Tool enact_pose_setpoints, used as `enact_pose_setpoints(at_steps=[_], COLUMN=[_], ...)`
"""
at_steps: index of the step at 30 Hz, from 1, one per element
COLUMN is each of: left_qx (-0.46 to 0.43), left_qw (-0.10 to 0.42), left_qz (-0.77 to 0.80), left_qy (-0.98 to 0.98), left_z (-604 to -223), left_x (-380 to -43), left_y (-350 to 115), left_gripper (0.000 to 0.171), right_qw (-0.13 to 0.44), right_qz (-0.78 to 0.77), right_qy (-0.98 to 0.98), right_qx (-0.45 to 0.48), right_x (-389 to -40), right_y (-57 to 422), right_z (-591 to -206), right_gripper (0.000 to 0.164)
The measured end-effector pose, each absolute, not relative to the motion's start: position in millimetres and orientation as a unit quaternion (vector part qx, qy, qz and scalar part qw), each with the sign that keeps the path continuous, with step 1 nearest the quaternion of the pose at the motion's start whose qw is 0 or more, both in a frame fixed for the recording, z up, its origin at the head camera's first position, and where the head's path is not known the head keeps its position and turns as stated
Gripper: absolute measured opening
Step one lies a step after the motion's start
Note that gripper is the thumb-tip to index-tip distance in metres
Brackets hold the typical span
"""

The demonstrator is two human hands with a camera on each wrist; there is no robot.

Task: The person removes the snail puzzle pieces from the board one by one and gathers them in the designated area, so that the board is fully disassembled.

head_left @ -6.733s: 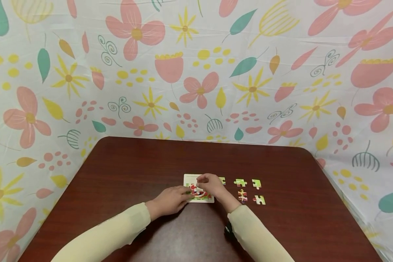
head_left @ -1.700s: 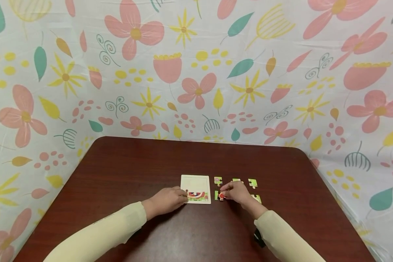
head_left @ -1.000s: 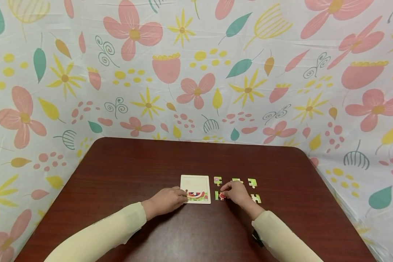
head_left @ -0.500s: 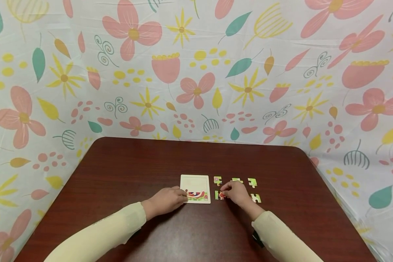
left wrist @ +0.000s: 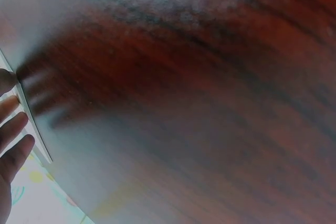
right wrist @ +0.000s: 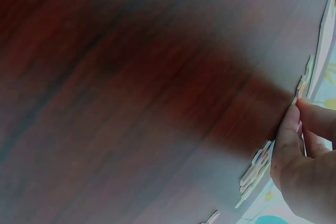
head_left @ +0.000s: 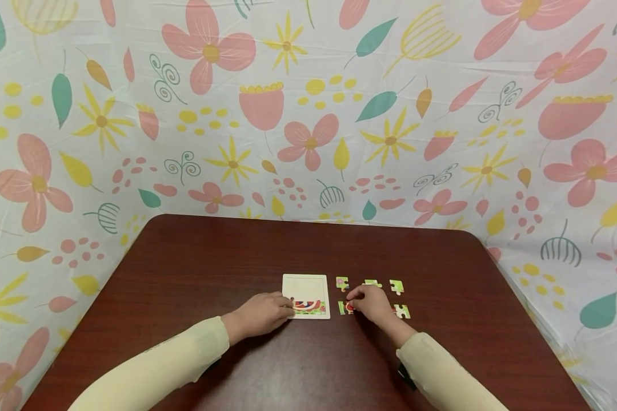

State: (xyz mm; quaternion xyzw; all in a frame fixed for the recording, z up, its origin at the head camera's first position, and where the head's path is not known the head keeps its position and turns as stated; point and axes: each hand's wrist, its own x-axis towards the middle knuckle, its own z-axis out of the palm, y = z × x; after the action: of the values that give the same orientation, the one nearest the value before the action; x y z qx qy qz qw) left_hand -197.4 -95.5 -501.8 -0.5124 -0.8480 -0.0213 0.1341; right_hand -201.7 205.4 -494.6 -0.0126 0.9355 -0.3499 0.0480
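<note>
In the head view my left hand point(head_left: 262, 314) rests its fairly straight fingers on the left edge of a square cream puzzle board point(head_left: 305, 283). A red and green strip of picture point(head_left: 311, 309) fills the board's lower part, partly covered by my fingers. To the right of the board, my right hand point(head_left: 372, 302) pinches a red and green puzzle piece point(head_left: 342, 308) at its right side, low at the table. In the right wrist view my thumb point(right wrist: 287, 129) and forefinger meet at that piece's edge. Part of the piece is hidden by the fingertips.
More puzzle pieces lie right of the board: a green one with a purple flower point(head_left: 341, 281), a green one point(head_left: 372, 282) behind my hand, and two at the far right point(head_left: 396, 286). The dark red-brown table point(head_left: 226, 245) meets a floral cloth point(head_left: 308, 182) at the back.
From over the board several seconds ago, my right hand has moved right to the loose pieces. In the last second or so both hands have stayed almost still.
</note>
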Motion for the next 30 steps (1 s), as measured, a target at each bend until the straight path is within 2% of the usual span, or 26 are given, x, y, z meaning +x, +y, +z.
enact_pose_setpoints(at_steps=[7, 14, 25, 30], left_qx=[-0.512, -0.514, -0.511, -0.509], left_qw=[0.137, 0.141, 0.142, 0.142], left_qz=[-0.017, -0.017, -0.019, -0.032], left_qy=[-0.848, -0.846, -0.847, -0.848], left_z=[-501, -501, -502, -504], left_x=[-197, -197, -199, -200], left_y=[-96, -96, -95, -98], left_gripper=[0.012, 0.012, 0.012, 0.011], right_qw=[0.06, 0.025, 0.087, 0.093], right_qz=[-0.382, -0.391, -0.437, -0.401], right_qy=[0.922, 0.92, 0.894, 0.909], right_qx=[-0.004, -0.021, -0.053, -0.066], right_x=[-201, -204, -208, -211], right_y=[206, 189, 155, 145], right_z=[-493, -484, -479, -484], right_gripper=[0.007, 0.011, 0.019, 0.017])
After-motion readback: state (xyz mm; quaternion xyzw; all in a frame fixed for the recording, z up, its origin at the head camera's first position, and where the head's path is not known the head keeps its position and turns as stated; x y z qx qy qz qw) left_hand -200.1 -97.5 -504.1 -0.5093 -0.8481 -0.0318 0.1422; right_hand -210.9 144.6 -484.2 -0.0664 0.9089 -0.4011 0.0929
